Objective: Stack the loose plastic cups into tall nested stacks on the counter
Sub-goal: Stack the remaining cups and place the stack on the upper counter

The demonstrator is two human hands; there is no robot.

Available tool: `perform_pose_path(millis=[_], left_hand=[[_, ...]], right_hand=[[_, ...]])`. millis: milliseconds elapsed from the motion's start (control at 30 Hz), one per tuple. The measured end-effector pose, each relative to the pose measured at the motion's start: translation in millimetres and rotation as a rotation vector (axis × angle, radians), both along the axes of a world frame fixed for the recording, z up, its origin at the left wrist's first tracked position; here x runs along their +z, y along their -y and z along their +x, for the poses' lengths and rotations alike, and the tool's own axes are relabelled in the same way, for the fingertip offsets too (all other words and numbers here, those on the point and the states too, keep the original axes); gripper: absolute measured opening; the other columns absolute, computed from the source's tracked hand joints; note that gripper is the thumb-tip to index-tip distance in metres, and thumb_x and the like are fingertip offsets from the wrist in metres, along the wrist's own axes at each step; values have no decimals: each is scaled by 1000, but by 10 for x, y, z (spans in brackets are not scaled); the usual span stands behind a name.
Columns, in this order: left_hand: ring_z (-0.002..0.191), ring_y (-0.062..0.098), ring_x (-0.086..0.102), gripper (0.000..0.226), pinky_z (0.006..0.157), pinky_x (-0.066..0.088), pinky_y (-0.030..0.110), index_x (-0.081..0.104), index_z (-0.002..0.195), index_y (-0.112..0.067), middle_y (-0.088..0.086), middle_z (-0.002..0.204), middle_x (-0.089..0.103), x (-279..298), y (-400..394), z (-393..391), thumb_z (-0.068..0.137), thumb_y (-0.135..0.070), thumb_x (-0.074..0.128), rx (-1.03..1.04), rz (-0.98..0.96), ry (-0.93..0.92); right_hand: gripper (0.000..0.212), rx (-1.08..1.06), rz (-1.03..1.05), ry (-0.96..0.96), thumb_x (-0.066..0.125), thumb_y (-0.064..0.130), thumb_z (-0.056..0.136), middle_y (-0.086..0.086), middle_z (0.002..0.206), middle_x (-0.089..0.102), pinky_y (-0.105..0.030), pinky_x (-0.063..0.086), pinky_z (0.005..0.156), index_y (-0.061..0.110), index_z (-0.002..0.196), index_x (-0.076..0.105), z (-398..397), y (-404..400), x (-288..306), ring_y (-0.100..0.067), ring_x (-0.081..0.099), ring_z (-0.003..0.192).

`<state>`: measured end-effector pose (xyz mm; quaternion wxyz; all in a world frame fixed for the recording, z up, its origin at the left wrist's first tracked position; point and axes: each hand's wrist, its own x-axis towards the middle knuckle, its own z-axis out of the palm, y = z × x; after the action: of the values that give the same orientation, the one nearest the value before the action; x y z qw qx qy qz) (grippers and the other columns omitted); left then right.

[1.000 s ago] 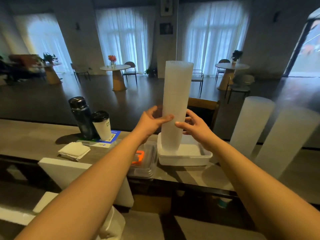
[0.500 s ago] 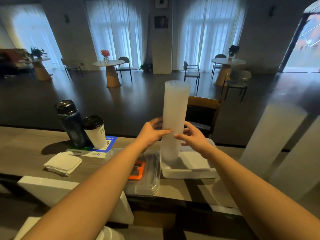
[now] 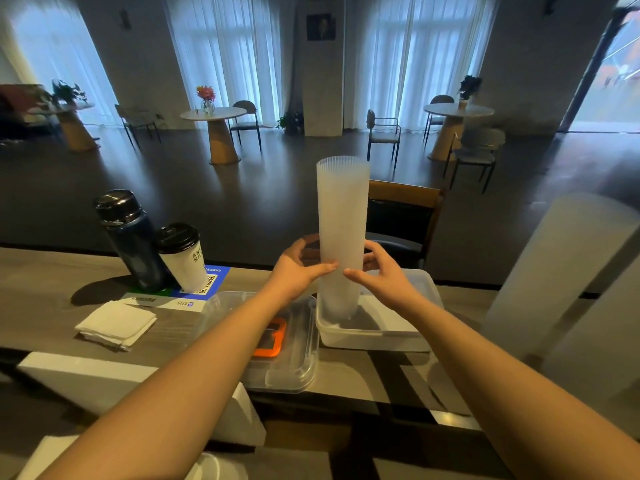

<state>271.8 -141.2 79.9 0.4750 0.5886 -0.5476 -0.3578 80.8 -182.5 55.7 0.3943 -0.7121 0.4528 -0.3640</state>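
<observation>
Both hands, left (image 3: 300, 268) and right (image 3: 384, 276), curl around the tall translucent nested plastic cup stack (image 3: 342, 233), apparently steadying it upright in the shallow white plastic tub (image 3: 374, 336) on the grey worktop (image 3: 41, 299).

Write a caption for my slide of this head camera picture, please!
Both hands, left hand and right hand, hold a tall stack of plastic cups upright in a white tub.
</observation>
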Motion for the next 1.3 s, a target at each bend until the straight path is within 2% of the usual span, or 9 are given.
perform_pose_path(millis=[100, 233, 333, 467, 633, 867, 1100, 1200, 1300], left_hand=[[107, 14, 62, 72, 94, 55, 37, 49, 137, -23, -3, 124, 62, 28, -110, -12, 75, -38, 84, 56, 23, 46], [109, 16, 61, 72, 91, 54, 32, 50, 137, -18, -2, 123, 60, 69, -369, -62, 76, -39, 84, 98, 21, 30], [103, 13, 63, 56, 85, 56, 29, 60, 122, -18, -4, 113, 65, 72, -568, -148, 76, -42, 83, 148, -29, 31], [96, 14, 65, 39, 80, 58, 30, 67, 104, -20, -2, 101, 69, 80, -753, -338, 77, -44, 82, 122, -55, 29], [105, 17, 63, 39, 90, 57, 40, 66, 110, -25, -1, 110, 66, 153, -842, -750, 79, -45, 78, -21, -22, 15], [113, 15, 60, 49, 97, 55, 43, 60, 123, -32, -3, 124, 61, 241, -867, -1516, 80, -48, 76, -208, -26, 12], [112, 14, 60, 56, 100, 53, 46, 55, 134, -29, 1, 130, 58, 282, -816, -2133, 83, -41, 76, -300, 3, -15], [111, 11, 58, 63, 102, 51, 43, 50, 139, -28, 2, 138, 53, 271, -773, -2298, 83, -37, 78, -314, 13, -27], [117, 14, 52, 68, 101, 50, 38, 47, 143, -28, 4, 144, 48, 247, -707, -2380, 82, -34, 78, -312, 28, -33]], right_hand=[[77, -30, 24, -14, 74, 44, 86, -4, 133, 54, -37, 51, 98, 26, 149, 35, -32, -66, 48, -20, 55, 120], [81, -88, 33, -15, 74, 42, 87, -7, 142, 48, -35, 46, 101, 26, 153, 31, -160, -224, 100, -22, 49, 130], [78, -112, 8, -14, 74, 40, 87, -6, 141, 49, -30, 42, 96, 26, 152, 32, -293, -380, 143, -20, 48, 130], [72, -124, -31, -5, 73, 39, 89, -5, 137, 52, -33, 45, 98, 28, 150, 36, -521, -625, 210, -18, 50, 124], [70, -157, -49, 35, 73, 39, 89, -2, 137, 51, -26, 45, 89, 29, 149, 38, -892, -944, 248, -15, 50, 120], [67, -306, -72, 86, 71, 44, 89, 9, 127, 48, -13, 41, 76, 34, 146, 39, -1544, -1349, 213, -10, 50, 114], [61, -455, -41, 125, 73, 47, 86, 12, 125, 52, -34, 50, 100, 32, 137, 44, -1948, -1593, 83, -6, 53, 115], [73, -507, -27, 117, 73, 46, 87, 9, 137, 45, -31, 43, 103, 29, 145, 34, -1981, -1612, 40, -13, 46, 129], [86, -516, 3, 87, 68, 48, 90, 1, 155, 34, -41, 36, 115, 23, 157, 19, -1957, -1590, -4, -18, 35, 142]])
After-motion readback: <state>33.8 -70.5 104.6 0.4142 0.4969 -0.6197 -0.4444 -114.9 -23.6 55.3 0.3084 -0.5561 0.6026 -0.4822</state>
